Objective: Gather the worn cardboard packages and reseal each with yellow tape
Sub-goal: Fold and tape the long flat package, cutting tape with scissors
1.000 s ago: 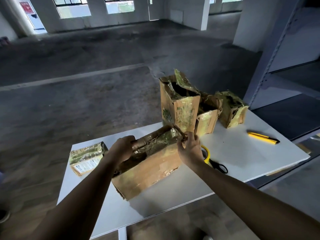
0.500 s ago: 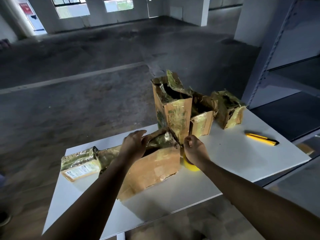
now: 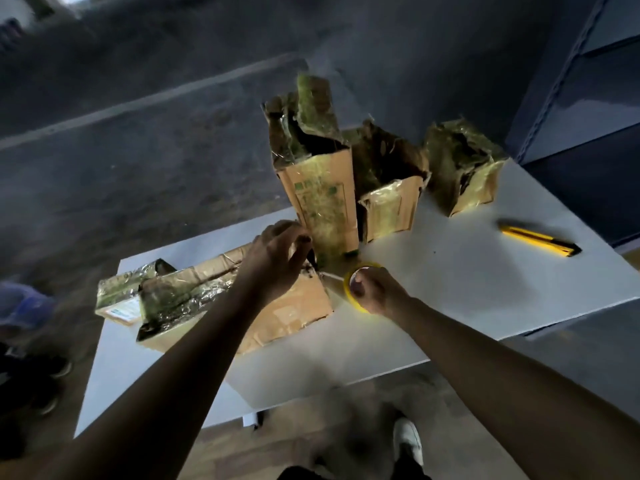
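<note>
Watching the head feed here. The long package [image 3: 287, 306] lies on its side on the white table [image 3: 450, 306], taped shut and crinkly on top. My left hand [image 3: 277, 258] is on its far end with the fingers bent over the top corner. I can't tell if they're pinching tape or just pressing cardboard. Just right of that end, my right hand [image 3: 377, 289] has its fingers curled round the yellow tape roll [image 3: 353, 296], and a short strip [image 3: 332, 277] runs from the roll back to the package.

Behind the long package stand a tall box [image 3: 322, 202] and a shorter box [image 3: 388, 202], both torn open at the top. It's dark inside them, so I can't see any contents. Further right of those is a crumpled package [image 3: 464, 168], and a flat small one [image 3: 117, 299] pokes out at the long package's left end, half hidden by it. A yellow utility knife [image 3: 540, 240] lies well to the right. The whole frame is smeary and the labels are unreadable.
</note>
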{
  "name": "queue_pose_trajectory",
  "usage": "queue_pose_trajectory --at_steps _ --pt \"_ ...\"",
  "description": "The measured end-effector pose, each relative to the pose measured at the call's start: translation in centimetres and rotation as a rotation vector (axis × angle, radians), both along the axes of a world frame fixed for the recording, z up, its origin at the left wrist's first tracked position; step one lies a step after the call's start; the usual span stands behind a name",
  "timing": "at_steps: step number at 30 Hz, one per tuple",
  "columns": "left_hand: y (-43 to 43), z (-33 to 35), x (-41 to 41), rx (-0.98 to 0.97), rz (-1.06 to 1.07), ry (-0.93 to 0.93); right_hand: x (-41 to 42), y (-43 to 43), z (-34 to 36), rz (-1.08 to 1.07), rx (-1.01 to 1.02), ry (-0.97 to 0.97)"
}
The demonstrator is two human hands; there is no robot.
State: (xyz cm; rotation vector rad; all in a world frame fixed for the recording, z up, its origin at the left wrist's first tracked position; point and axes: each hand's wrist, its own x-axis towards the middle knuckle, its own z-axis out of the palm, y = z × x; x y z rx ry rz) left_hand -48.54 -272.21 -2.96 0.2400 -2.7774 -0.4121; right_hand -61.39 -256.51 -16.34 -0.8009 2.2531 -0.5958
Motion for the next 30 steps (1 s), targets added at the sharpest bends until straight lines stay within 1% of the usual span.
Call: queue_pose_trajectory --at_steps 1,4,7,10,12,15,20,24,26,28,30 --pt "0.2 0.0 0.0 -0.002 0.011 0.001 0.0 0.0 -0.5 0.051 0.016 -0.005" --pt "0.6 -0.2 0.1 -0.007 0.027 0.012 -0.1 0.2 -1.6 0.162 0.092 0.081" --pt "1.1 -0.4 0.0 0.004 0.042 0.006 -0.1 0.1 -1.7 0.241 0.146 0.084" --pt "1.4 -0.5 0.1 -0.015 0.054 -0.005 -0.3 0.5 -1.6 0.245 0.095 0.082" --pt "1.7 -0.4 0.1 -0.028 0.06 0.001 -0.7 0.8 -1.0 0.184 0.005 0.094" --pt "2.4 0.2 -0.4 -0.038 0.059 0.018 -1.4 1.4 1.0 0.054 -0.156 0.056" --pt "4.3 1.3 -2.3 -0.028 0.009 0.028 -1.1 3.7 5.9 -0.151 -0.448 -0.089" --pt "5.8 1.6 -3.9 0.11 0.011 -0.129 0.1 5.0 9.0 -0.323 -0.666 -0.273" --pt "6.2 1.8 -4.5 0.184 0.024 -0.178 0.7 5.8 10.2 -0.373 -0.781 -0.347" --pt "6.5 2.2 -4.8 0.231 0.022 -0.183 1.4 6.3 11.6 -0.382 -0.853 -0.368" --pt "6.8 2.9 -4.7 0.249 0.01 -0.139 2.0 6.8 12.6 -0.391 -0.887 -0.355"
